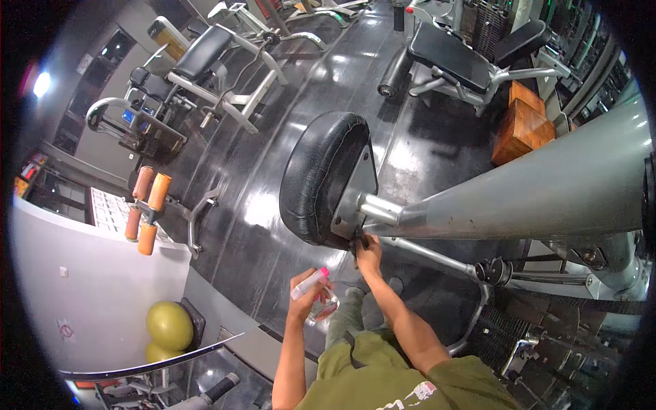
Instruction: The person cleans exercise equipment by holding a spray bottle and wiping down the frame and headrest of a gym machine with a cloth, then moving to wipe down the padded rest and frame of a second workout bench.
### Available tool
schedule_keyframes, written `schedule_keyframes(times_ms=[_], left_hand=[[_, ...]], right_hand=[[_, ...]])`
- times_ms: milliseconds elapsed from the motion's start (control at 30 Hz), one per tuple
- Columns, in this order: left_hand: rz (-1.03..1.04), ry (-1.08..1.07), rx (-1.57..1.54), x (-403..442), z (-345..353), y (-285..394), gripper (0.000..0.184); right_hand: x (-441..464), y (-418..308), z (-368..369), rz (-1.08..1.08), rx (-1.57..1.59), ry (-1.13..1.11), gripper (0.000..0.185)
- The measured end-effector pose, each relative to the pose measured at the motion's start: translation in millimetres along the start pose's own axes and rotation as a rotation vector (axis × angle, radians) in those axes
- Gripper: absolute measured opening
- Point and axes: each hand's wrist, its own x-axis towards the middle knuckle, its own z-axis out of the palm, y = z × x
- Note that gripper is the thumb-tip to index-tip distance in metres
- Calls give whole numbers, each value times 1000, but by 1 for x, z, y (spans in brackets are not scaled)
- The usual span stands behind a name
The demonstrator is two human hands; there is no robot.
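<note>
In my left hand (pixel 301 295) is a clear spray bottle (pixel 311 283) with a pink nozzle, the fingers wrapped around its neck. Its see-through lower part shows beneath the hand. My right hand (pixel 370 257) is closed on a dark cloth (pixel 357 246), at the lower edge of a black padded cushion (pixel 318 178). Part of the cloth is hidden by the fingers. A metal bracket (pixel 348 210) joins the cushion to a thick grey machine arm (pixel 519 178) that reaches in from the right.
A padded bench (pixel 451 56) and wooden boxes (pixel 525 128) stand at the upper right. More machines (pixel 205 55) are at the upper left. Orange foam rollers (pixel 158 191) stick up beside a white partition (pixel 102 273); a green exercise ball (pixel 169 325) sits lower down. Dark flooring (pixel 307 89) runs between.
</note>
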Motion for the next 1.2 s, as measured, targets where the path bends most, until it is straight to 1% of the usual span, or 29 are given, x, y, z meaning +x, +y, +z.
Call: schedule_keyframes(times_ms=[33,67,133,167,200,300,333,367,433,467,567,600,700,733,800,867,967,1000,1100,1200], left_hand=[[4,1,4,-1,-1,0,15],[8,2,7,-1,-1,-1,15],[10,-10,0,1,-3,-4,16],[9,-16,-2,1,-4,-6,16],[5,-15,-1,-1,-3,-6,16],[-7,-17,5,1,-2,-6,17],[-22,-18,8,1,-3,-7,18],[-37,-18,11,1,-4,-8,18],[-40,-25,9,1,-3,-7,18],[-40,-24,8,0,-4,-6,18],[-7,-42,66,2,-8,-9,19],[-14,-38,70,4,-7,-10,19],[-33,-31,68,6,-5,-12,20],[-35,-33,59,7,-3,-13,19],[-28,-43,46,10,-1,-12,18],[-19,-59,36,11,1,-10,16],[-84,-22,71,13,-1,-13,15],[-78,-21,69,13,-2,-12,15],[-72,-12,59,9,-8,-10,16],[-65,13,44,5,-16,-15,17]], right_hand=[[6,-6,-2,-74,-104,5,36],[10,-13,-2,-35,-215,20,35],[6,-76,-10,-107,-40,48,36],[3,-94,-12,-141,48,63,37],[3,-84,-11,-152,82,55,42],[7,-36,-12,-283,-242,50,42],[13,-7,-8,-196,-128,-5,42],[16,14,-6,-191,-205,16,41],[22,25,-2,-188,-352,60,39],[24,30,-1,-143,-334,39,35],[11,-25,-12,-94,-38,-35,34],[3,-48,-17,-96,-155,-32,37],[-28,-42,-15,-186,-133,-56,39],[-34,-36,-14,-129,-158,-102,42],[-45,-19,-12,-87,-133,-135,42],[-58,13,-5,-23,-139,-170,43],[-60,33,-2,252,-209,-104,39],[-44,48,-2,581,-218,-258,39],[-21,86,15,166,-172,123,40],[5,27,5,104,-107,0,40]])
